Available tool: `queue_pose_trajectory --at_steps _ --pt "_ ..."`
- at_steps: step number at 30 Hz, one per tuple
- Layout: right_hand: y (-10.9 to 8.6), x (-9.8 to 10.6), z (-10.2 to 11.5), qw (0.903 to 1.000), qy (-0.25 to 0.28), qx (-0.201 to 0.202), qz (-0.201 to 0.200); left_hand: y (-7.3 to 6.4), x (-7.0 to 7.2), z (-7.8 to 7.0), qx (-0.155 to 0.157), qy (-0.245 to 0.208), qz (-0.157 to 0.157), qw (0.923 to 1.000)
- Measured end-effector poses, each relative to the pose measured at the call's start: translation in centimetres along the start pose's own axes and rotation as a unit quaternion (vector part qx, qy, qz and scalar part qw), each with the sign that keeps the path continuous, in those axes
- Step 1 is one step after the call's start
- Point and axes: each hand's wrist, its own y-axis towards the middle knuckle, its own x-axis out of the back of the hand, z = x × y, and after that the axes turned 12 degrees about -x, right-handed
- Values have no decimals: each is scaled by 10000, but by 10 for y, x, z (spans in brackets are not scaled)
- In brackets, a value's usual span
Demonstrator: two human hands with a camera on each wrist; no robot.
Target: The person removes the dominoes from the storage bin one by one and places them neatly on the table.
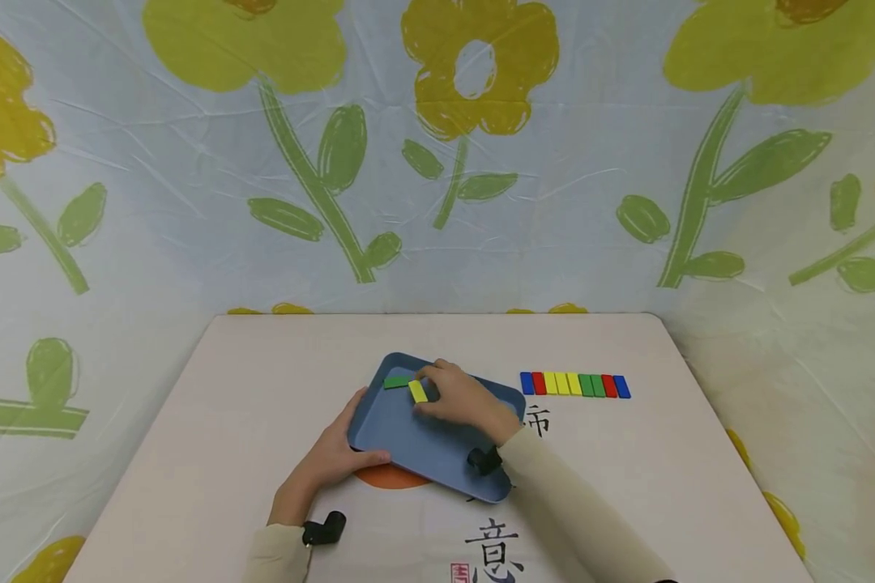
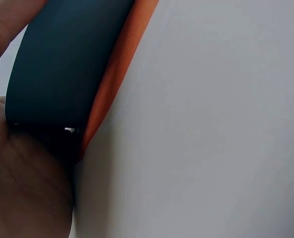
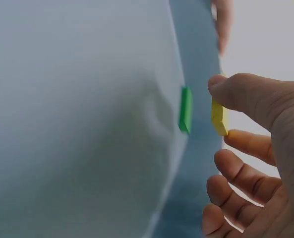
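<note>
A blue tray (image 1: 423, 441) lies at an angle on the table. My left hand (image 1: 331, 453) grips its left corner, thumb along the near edge and fingers by the left side; the left wrist view shows the tray's outer wall (image 2: 67, 64) against the palm. Between thumb and index finger, my right hand (image 1: 463, 397) pinches a small yellow block (image 3: 218, 118) above the tray. The right hand's other fingers are spread and bent. A green block (image 1: 396, 382) rests inside the tray near its far left corner, just left of the yellow one.
Right of the tray, a row of blue, red, yellow and green blocks (image 1: 574, 385) lies side by side. Black characters (image 1: 494, 546) and an orange disc (image 1: 394, 478) are printed on the tabletop. A flower-patterned curtain (image 1: 539, 243) hangs behind the table.
</note>
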Motion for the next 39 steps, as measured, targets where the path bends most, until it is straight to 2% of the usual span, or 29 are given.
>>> queue_pose_trajectory --at_steps 9,19,27,32,39 --pt "-28 33 -51 9965 160 -425 -705 1 0 1 -31 113 21 9999" --pt "-66 64 -111 9889 258 -977 -1092 0 -1 2 -44 135 18 9999" --pt "-96 83 -167 9796 112 -1611 -1197 -1 1 0 -52 93 -27 9999" --pt "-113 86 -197 9763 7 -1762 -1259 -1 1 0 -48 12 -28 10000" --pt "-133 98 -227 9737 -88 -1880 -1283 -1 1 0 -41 -13 -28 10000"
